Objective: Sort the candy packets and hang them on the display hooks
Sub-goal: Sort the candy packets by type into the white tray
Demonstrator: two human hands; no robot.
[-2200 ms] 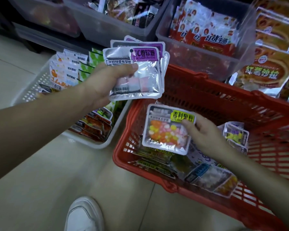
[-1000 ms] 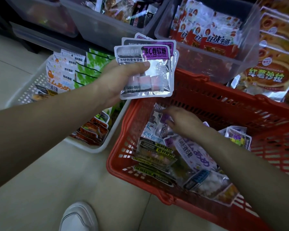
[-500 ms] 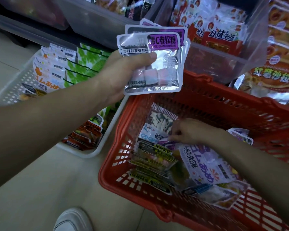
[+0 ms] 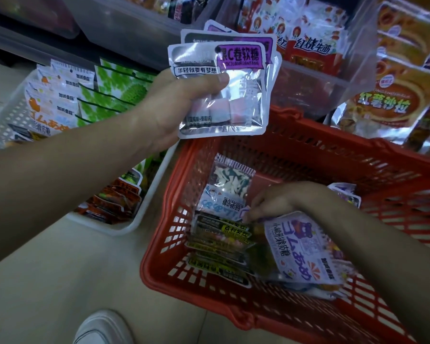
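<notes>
Several purple pkts (image 4: 241, 95), L grip (image 4: 164, 108)

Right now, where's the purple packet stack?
Head view, upper centre: purple packet stack sits in the left hand, above the far left of the red basket.

We see a white shoe (image 4: 102, 328) on the beige tiled floor (image 4: 47, 281). Up top, a clear plastic bin (image 4: 315, 95) holds red snack packs (image 4: 310, 49) (Chinese lettering across them), and just right of it we find orange pouches (image 4: 387, 103).
</notes>
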